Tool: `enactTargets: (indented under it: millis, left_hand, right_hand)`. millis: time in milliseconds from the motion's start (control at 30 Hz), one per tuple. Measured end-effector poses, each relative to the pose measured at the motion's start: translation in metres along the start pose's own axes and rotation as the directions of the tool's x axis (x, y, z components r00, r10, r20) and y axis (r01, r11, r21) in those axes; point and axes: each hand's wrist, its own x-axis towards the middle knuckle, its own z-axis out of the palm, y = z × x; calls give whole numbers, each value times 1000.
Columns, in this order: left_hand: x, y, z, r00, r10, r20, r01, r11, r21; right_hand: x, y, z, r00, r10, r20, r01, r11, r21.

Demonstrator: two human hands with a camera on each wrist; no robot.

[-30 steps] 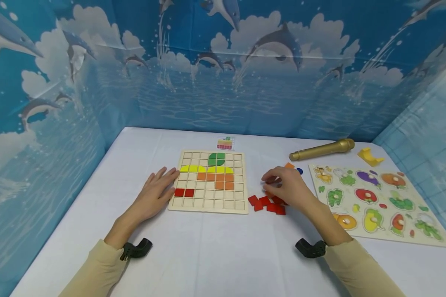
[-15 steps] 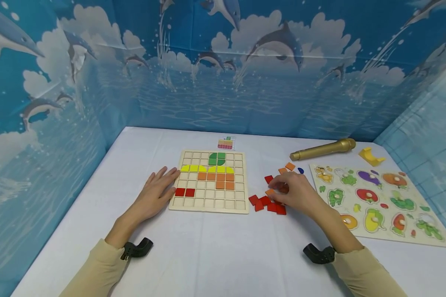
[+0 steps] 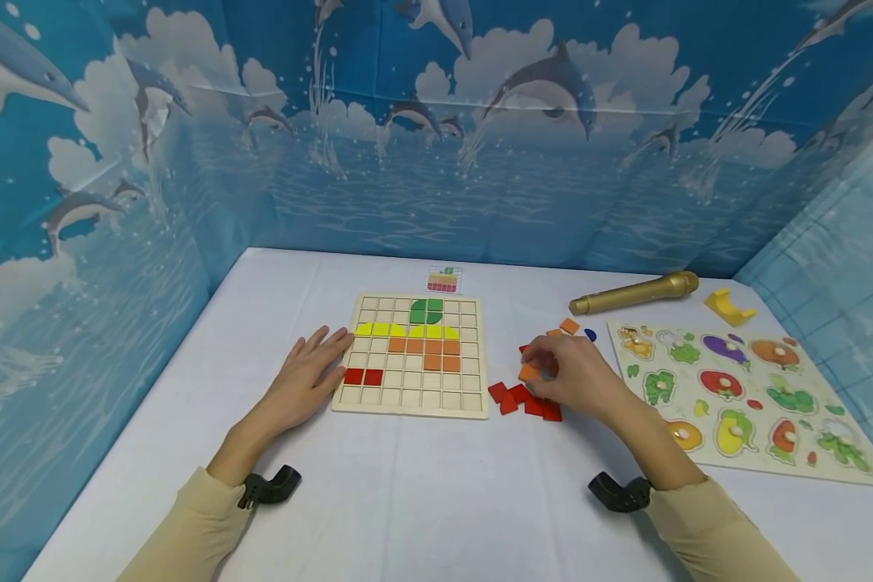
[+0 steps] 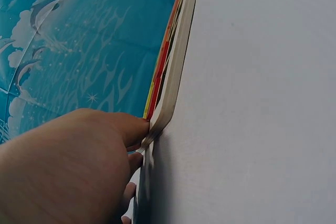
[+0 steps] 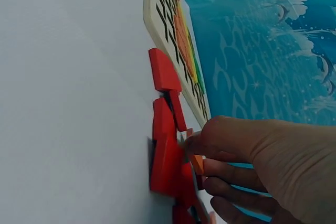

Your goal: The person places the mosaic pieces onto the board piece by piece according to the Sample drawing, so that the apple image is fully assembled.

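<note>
From afar, I'm watching the right hand point(image 3: 573, 373) pinching an orange tile point(image 3: 529, 373), newly tipped up beside red tiles point(image 3: 534, 406), seemingly secured; the left hand point(image 3: 308, 373), fingers extended, is touching the grid board point(image 3: 411, 381).

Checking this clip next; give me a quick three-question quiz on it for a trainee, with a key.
1. Multiple choice: what colour is the tile that the right hand pinches?
A) green
B) orange
C) blue

2. True or false: the left hand is gripping the gold microphone.

3. Fill in: ___ red tiles sit in the cells of the grid board.

Key:
1. B, orange.
2. False; it touches the grid board's left edge.
3. Two; the other red ones lie loose on the table.
</note>
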Motion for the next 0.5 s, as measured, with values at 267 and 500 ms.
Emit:
enactTargets:
  millis: [267,500]
  left_hand:
    - [-1,-2,0,1000,0,-8,0,1000,-2]
    - [0,-2,1,1000,-1,3,1,1000,0]
  right_hand:
    - [26,-24,4,999,28,18,-29,999,38]
    - [54,-51,17,999,-40,34,37,996,87]
